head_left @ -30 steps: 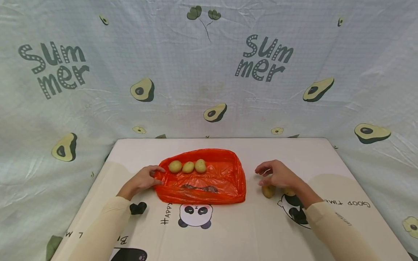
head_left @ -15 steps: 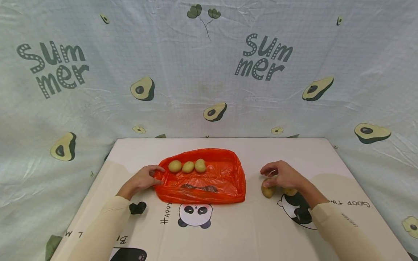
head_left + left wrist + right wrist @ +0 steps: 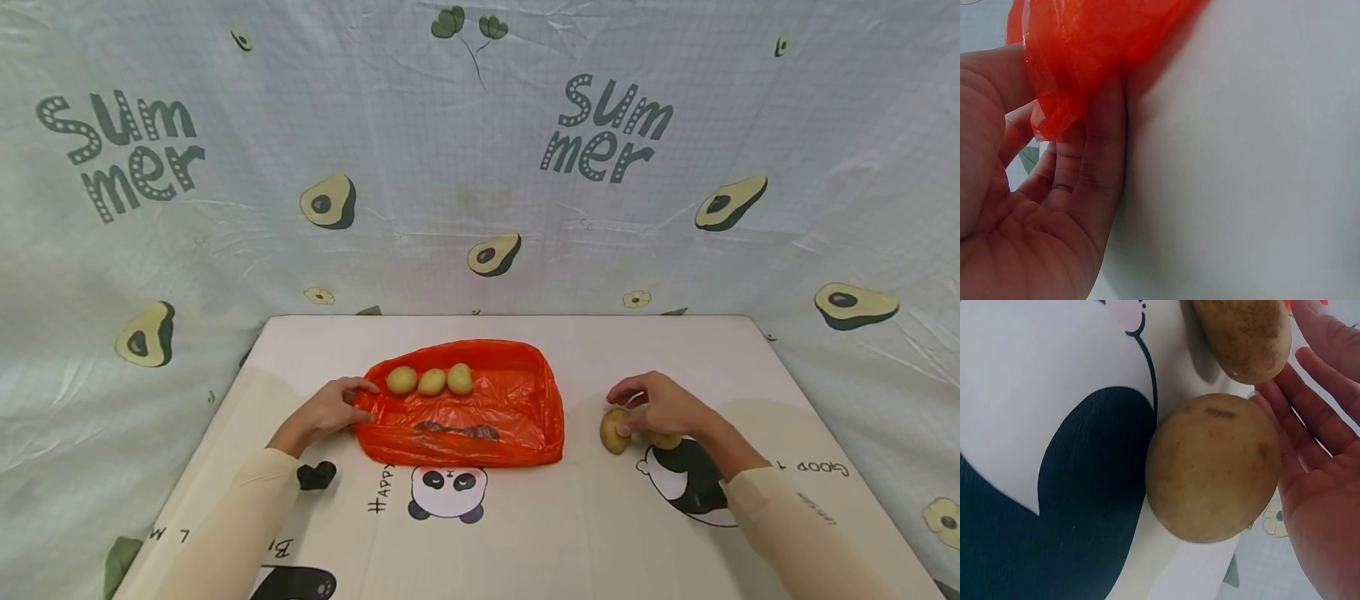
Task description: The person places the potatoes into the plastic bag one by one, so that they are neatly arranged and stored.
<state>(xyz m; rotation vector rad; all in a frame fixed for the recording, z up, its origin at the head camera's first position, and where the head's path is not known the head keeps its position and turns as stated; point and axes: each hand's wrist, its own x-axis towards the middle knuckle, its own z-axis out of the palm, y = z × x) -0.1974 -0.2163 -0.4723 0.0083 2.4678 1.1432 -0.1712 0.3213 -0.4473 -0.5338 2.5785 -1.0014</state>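
Observation:
My left hand holds the left rim of a red plastic bag, which lies spread wide with its mouth facing up. In the left wrist view the bag's edge sits between the thumb and the fingers. Three potatoes are in a row inside the bag, toward the back left. My right hand is at a potato right of the bag, fingers loosely spread around its far side, thumb near it. A second potato lies beside the palm, partly hidden by the hand in the head view.
The white tabletop carries printed pandas, a black heart and lettering. Behind it hangs a pale cloth with avocado and "summer" prints. A strip of tabletop lies between the bag and the loose potatoes.
My right hand has moved a little to the right and back toward me, its thumb coming down beside the nearer potato. My left hand and the bag keep their place.

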